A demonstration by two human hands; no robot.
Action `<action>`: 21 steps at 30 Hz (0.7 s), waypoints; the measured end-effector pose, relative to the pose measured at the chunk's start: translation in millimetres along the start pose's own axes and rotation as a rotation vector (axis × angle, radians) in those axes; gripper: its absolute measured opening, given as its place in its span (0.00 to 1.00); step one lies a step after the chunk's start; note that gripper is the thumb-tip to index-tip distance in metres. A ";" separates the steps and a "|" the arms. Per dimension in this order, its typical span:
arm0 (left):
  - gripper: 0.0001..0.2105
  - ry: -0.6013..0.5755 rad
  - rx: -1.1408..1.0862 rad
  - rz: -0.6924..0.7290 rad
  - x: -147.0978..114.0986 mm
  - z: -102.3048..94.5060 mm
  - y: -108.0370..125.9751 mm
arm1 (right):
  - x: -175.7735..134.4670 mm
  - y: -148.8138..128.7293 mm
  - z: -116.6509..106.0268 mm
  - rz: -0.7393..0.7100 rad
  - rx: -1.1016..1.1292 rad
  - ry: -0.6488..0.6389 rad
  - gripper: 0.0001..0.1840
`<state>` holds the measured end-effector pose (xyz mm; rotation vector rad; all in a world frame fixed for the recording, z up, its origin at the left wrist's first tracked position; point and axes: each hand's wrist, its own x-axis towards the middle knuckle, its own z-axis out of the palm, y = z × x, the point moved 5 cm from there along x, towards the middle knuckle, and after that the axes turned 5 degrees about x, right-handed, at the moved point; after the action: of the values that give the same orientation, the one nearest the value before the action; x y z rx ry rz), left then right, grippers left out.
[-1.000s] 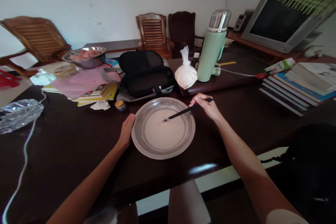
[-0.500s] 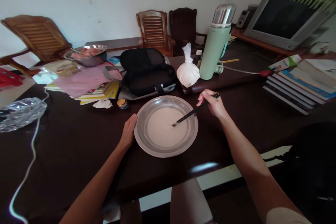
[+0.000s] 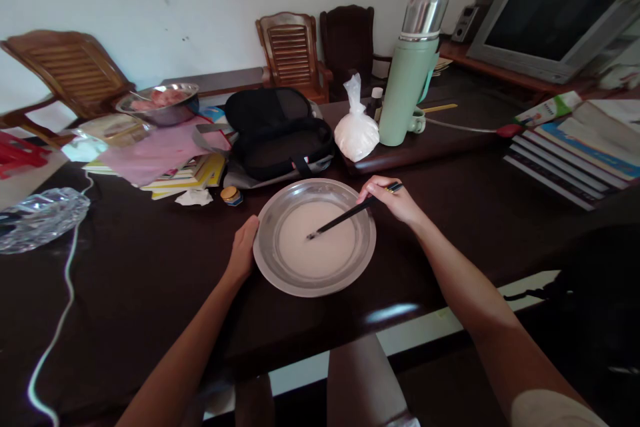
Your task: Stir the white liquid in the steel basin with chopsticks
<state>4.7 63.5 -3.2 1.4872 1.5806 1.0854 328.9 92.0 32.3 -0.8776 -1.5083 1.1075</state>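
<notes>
Because a flat support is given by the dark table (image 3: 125, 307), the wide metal bowl (image 3: 315, 286) can be worked on where it is set, near the table's front edge. For good stirring, the bowl should be pressed lightly at its side, so that no sliding is caused. Inside it, a whitish liquid (image 3: 323, 257) is contained — below the rim, so slow, wide circles should be made without spilling, and the zone along the wall should be reached also, because lumps may be hidden there.

At the left rim, the left hand (image 3: 243, 248) is laid against the outside of the bowl; its visible fingers are seen close to each other, but how far they are curled under the rim cannot be told. At the far right rim, the right hand (image 3: 391, 199) is raised, and the dark chopsticks (image 3: 345, 217) are pinched between its thumb and fingers, close to their upper end. From this grip they are slanted down to the left, and their tips are placed near the middle of the liquid, well apart from the fingers — whether the bottom is touched cannot be seen.
</notes>
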 end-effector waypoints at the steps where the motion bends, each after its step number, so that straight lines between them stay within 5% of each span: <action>1: 0.19 0.000 -0.004 0.006 0.1 -0.1 -1.0 | 0.0 -0.5 -0.3 -0.011 -0.015 0.007 0.22; 5: 0.19 0.002 -0.012 0.025 0.5 -0.2 -3.6 | -0.2 1.1 -8.7 -0.028 0.043 0.113 0.21; 11: 0.19 0.009 0.002 0.035 0.5 -0.5 -1.0 | -0.4 1.4 0.0 0.016 0.047 0.013 0.21; 16: 0.19 0.003 -0.009 0.015 0.9 0.2 -2.8 | -0.1 0.5 -11.3 -0.053 0.058 0.128 0.20; 21: 0.19 -0.001 -0.002 0.014 -0.2 0.2 -2.3 | -0.3 1.6 -1.1 -0.014 0.012 0.000 0.21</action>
<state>4.0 63.3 -5.3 1.4996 1.5704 1.0941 330.1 92.4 30.7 -0.8580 -1.5041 1.1054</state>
